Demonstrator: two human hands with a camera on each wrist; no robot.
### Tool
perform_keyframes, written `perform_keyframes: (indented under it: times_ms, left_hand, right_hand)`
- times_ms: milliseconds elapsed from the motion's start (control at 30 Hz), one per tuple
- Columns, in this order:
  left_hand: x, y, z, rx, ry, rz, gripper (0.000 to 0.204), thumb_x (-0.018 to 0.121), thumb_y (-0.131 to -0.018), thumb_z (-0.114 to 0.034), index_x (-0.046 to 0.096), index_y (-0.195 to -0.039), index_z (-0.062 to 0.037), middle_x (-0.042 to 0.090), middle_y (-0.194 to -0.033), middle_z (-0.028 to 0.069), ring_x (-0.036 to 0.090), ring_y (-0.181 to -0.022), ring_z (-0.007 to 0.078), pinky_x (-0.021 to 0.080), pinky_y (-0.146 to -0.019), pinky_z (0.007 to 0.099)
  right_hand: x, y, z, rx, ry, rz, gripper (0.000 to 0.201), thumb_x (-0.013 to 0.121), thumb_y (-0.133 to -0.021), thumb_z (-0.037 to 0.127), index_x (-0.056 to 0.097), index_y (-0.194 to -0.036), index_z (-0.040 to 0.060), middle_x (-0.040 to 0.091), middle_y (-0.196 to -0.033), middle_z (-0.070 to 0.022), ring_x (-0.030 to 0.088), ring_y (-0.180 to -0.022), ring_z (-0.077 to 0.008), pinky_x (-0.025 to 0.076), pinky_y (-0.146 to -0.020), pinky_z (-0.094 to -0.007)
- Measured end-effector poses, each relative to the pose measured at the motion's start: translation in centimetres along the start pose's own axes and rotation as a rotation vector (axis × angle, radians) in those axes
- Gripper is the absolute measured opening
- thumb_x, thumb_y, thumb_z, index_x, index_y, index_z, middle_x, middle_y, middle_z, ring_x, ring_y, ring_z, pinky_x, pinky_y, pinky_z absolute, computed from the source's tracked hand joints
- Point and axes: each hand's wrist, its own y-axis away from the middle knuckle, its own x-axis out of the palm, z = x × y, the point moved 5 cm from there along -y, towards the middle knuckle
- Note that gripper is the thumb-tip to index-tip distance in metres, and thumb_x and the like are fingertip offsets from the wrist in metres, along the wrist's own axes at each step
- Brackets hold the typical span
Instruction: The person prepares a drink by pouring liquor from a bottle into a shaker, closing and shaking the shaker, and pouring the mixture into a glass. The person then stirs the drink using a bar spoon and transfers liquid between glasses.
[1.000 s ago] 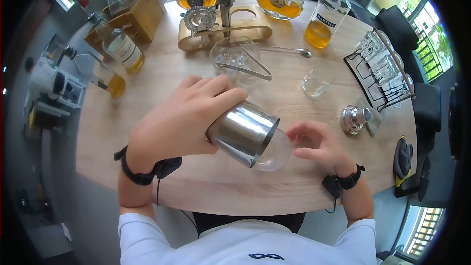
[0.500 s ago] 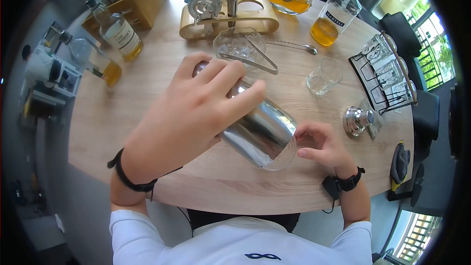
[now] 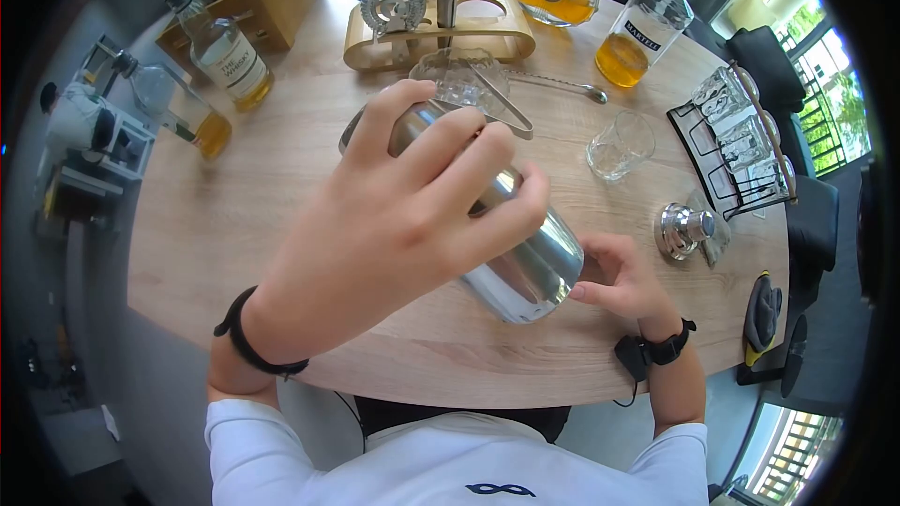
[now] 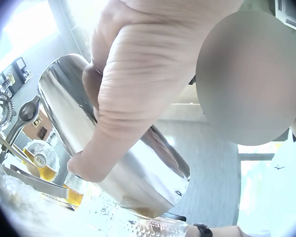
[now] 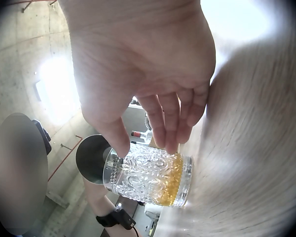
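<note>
My left hand (image 3: 441, 178) grips a steel shaker tin (image 3: 525, 258), tipped steeply with its mouth down and to the right. In the left wrist view the left hand (image 4: 123, 98) wraps the tin (image 4: 138, 168), whose rim sits just over a patterned glass (image 4: 138, 224). My right hand (image 3: 614, 281) is beside the tin's mouth; in the head view the glass is hidden under the tin. The right wrist view shows my right hand (image 5: 148, 143) holding the cut-pattern glass (image 5: 148, 175) between thumb and fingers on the wooden table (image 5: 256, 148). Amber liquid lies in the glass's bottom, with the tin's mouth (image 5: 91, 158) at its rim.
Behind the tin are an ice bowl with tongs (image 3: 459, 80), a bar spoon (image 3: 562, 86) and a wooden stand (image 3: 436, 33). An empty tumbler (image 3: 619, 145), a shaker cap (image 3: 684, 228) and a wire glass rack (image 3: 736, 131) stand to the right. Bottles (image 3: 225, 56) (image 3: 637, 37) line the back.
My left hand has lifted the tin's base and tilted it steeper, so its mouth now covers the glass. My right hand has stayed at the glass.
</note>
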Motion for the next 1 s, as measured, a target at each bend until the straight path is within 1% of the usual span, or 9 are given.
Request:
perform_keyframes:
  times_ms: [333, 433, 633, 767, 833, 867, 900, 967, 1000]
  left_hand:
    - [1.0, -0.3, -1.4, 0.087, -0.109, -0.208, 0.04, 0.079, -0.074, -0.015, 0.067, -0.11, -0.0269, 0.064, -0.108, -0.0012, 0.064, -0.115, 0.016, 0.044, -0.113, 0.0491]
    - [1.4, -0.1, -1.8, 0.102, -0.174, -0.275, 0.041, 0.082, -0.074, -0.016, 0.064, -0.109, -0.0309, 0.065, -0.109, -0.0058, 0.064, -0.116, 0.0136, 0.042, -0.115, 0.0525]
    - [1.7, 0.0, -2.0, 0.095, -0.181, -0.325, 0.042, 0.082, -0.073, -0.017, 0.064, -0.107, -0.0338, 0.065, -0.111, -0.0076, 0.064, -0.117, 0.0128, 0.039, -0.116, 0.0561]
    - [1.4, -0.1, -1.5, 0.12, -0.135, -0.345, 0.043, 0.082, -0.073, -0.017, 0.066, -0.11, -0.0324, 0.065, -0.113, -0.006, 0.064, -0.116, 0.0141, 0.039, -0.114, 0.055]
    - [1.2, -0.3, -0.4, 0.05, -0.005, -0.147, 0.043, 0.081, -0.075, -0.016, 0.069, -0.114, -0.0301, 0.065, -0.116, -0.0033, 0.064, -0.117, 0.0159, 0.036, -0.113, 0.0532]
    - [1.3, -0.3, 0.2, 0.069, 0.026, -0.095, 0.048, 0.081, -0.075, -0.013, 0.07, -0.119, -0.0249, 0.064, -0.12, -0.0001, 0.061, -0.119, 0.0195, 0.034, -0.113, 0.052]
    - [1.3, -0.3, 0.7, 0.084, 0.019, -0.095, 0.048, 0.081, -0.075, -0.013, 0.07, -0.119, -0.0249, 0.064, -0.12, -0.0001, 0.061, -0.119, 0.0195, 0.034, -0.113, 0.052]
    - [2.1, -0.2, 2.0, -0.006, 0.188, -0.01, 0.056, 0.084, -0.07, -0.009, 0.069, -0.122, -0.0211, 0.062, -0.123, 0.0015, 0.058, -0.122, 0.022, 0.033, -0.114, 0.0527]
    - [2.4, -0.1, 2.5, -0.034, 0.252, 0.032, 0.071, 0.089, -0.061, -0.007, 0.067, -0.128, -0.0177, 0.061, -0.126, 0.0034, 0.057, -0.124, 0.0261, 0.035, -0.113, 0.0503]
  right_hand:
    - [0.1, 0.0, -0.1, -0.033, 0.038, 0.002, 0.037, 0.085, -0.086, 0.015, 0.072, -0.118, 0.0014, 0.073, -0.111, -0.0051, 0.066, -0.108, -0.0153, 0.049, -0.101, -0.032]
    - [0.0, -0.1, 0.1, -0.038, 0.038, 0.006, 0.038, 0.085, -0.085, 0.015, 0.071, -0.118, 0.0011, 0.073, -0.111, -0.005, 0.066, -0.107, -0.015, 0.049, -0.101, -0.032]
    - [0.1, -0.2, 0.0, -0.065, 0.07, 0.015, 0.038, 0.085, -0.085, 0.014, 0.072, -0.118, 0.0009, 0.074, -0.111, -0.0048, 0.066, -0.106, -0.0146, 0.049, -0.1, -0.0317]
    - [0.1, 0.0, 0.2, -0.045, 0.092, 0.001, 0.038, 0.086, -0.085, 0.014, 0.072, -0.118, 0.0015, 0.074, -0.111, -0.0046, 0.065, -0.106, -0.0147, 0.049, -0.1, -0.0316]
    - [0.2, 0.1, 0.3, -0.032, 0.088, -0.012, 0.038, 0.086, -0.084, 0.014, 0.072, -0.118, 0.0018, 0.073, -0.111, -0.0048, 0.065, -0.107, -0.0147, 0.05, -0.1, -0.0315]
    - [0.3, 0.0, 0.3, -0.022, 0.07, -0.006, 0.037, 0.085, -0.085, 0.013, 0.072, -0.117, 0.002, 0.073, -0.111, -0.0048, 0.065, -0.107, -0.0147, 0.05, -0.1, -0.0314]
    - [0.3, 0.0, 0.4, -0.015, 0.054, 0.001, 0.036, 0.085, -0.085, 0.013, 0.072, -0.117, 0.0021, 0.072, -0.111, -0.0049, 0.065, -0.107, -0.0146, 0.05, -0.099, -0.0312]
    - [0.1, -0.1, 0.2, -0.054, 0.091, 0.023, 0.035, 0.084, -0.086, 0.013, 0.072, -0.116, 0.0025, 0.072, -0.11, -0.0047, 0.064, -0.107, -0.0144, 0.051, -0.099, -0.0311]
    - [0.1, -0.2, 0.2, -0.078, 0.13, 0.052, 0.033, 0.084, -0.086, 0.013, 0.072, -0.116, 0.003, 0.071, -0.11, -0.0045, 0.064, -0.106, -0.0143, 0.051, -0.099, -0.0309]
